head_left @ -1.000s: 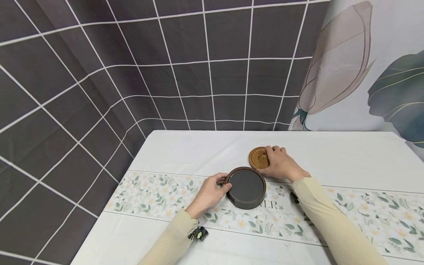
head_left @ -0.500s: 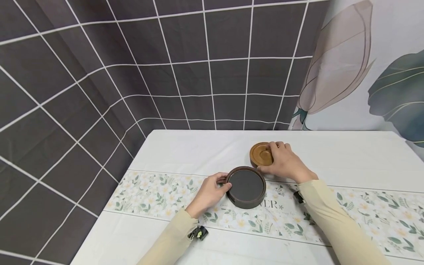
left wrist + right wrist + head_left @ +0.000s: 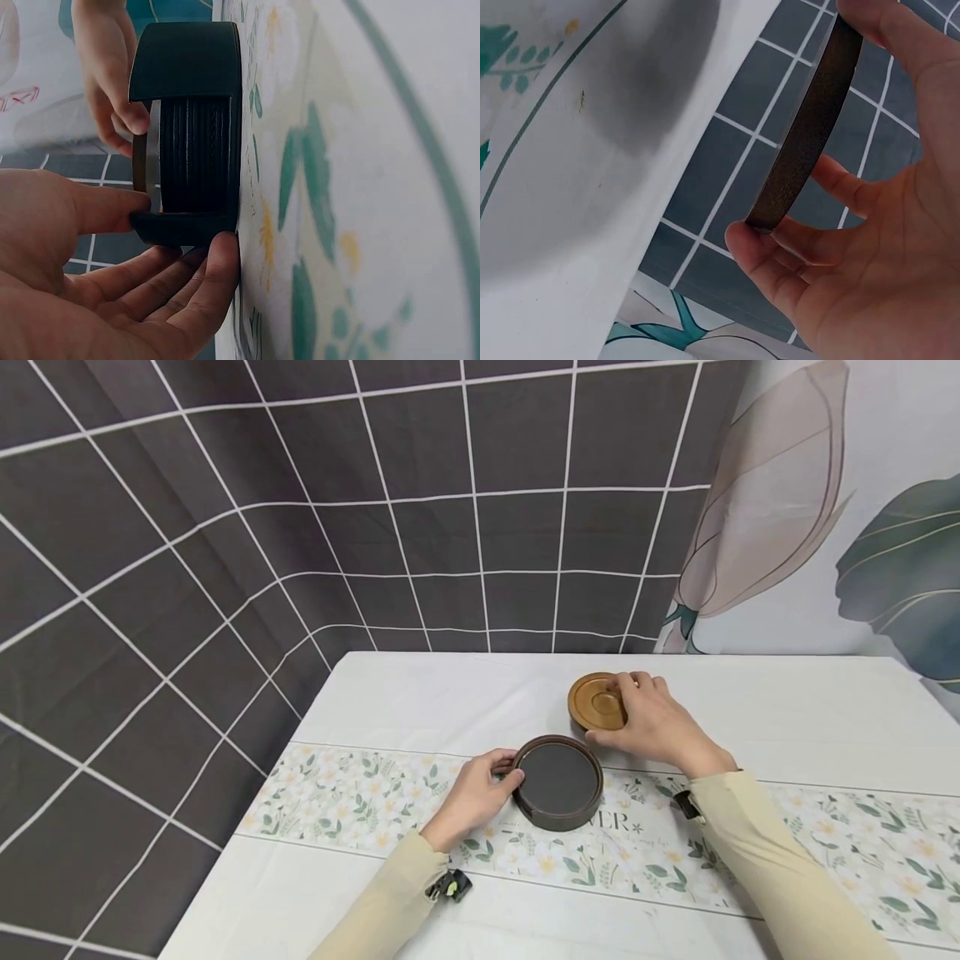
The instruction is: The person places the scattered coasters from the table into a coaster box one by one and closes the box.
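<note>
A round, dark brown coaster holder (image 3: pixel 558 820) stands on the table, its top disc black and flat. My left hand (image 3: pixel 471 795) grips its left side, thumb on the rim and fingers around the wall. Through a gap in the wall, the left wrist view shows several dark coasters (image 3: pixel 196 154) stacked inside. Beyond the holder, my right hand (image 3: pixel 662 727) pinches a round brown wooden coaster (image 3: pixel 587 703) with a ringed, sunken centre. The right wrist view shows this coaster edge-on between thumb and fingertips, raised above the table, its far side partly hidden by the fingers.
A white cloth with a flowered band (image 3: pixel 360 802) covers the table (image 3: pixel 442 693). Behind it hangs a dark grid-patterned curtain (image 3: pixel 517 535), with a leaf-printed white sheet (image 3: pixel 795 527) at the right. Each wrist carries a small black device.
The right hand has moved away and slightly right with the wooden coaster, which has come further from the holder. The left hand and the holder have stayed in place.
</note>
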`<action>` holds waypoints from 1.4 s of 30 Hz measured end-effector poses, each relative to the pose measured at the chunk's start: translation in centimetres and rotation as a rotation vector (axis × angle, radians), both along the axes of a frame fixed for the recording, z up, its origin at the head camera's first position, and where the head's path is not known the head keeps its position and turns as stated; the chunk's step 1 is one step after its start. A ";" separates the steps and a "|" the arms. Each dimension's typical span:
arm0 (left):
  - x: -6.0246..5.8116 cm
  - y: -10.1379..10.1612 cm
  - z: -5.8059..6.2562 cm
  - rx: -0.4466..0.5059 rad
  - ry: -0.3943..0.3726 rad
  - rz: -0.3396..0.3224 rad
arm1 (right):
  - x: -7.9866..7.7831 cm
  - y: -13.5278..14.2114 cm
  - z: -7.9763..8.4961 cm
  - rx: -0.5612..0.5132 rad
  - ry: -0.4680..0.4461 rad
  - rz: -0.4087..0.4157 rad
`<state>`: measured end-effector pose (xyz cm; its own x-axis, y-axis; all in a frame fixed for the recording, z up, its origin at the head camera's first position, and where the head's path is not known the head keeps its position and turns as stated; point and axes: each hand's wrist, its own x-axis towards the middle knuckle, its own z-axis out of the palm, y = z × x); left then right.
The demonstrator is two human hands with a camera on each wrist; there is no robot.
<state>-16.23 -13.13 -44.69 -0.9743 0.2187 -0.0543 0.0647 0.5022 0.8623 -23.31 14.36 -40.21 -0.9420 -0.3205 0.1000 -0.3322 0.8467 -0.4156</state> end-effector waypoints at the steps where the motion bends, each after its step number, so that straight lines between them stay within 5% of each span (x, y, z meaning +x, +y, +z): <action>1: 0.0 0.0 0.0 -0.004 0.001 0.000 | 0.1 0.0 0.0 -0.003 0.005 0.002; 42: 0.1 0.1 0.2 -0.009 0.002 0.003 | 5.3 -3.4 0.2 0.009 0.116 0.140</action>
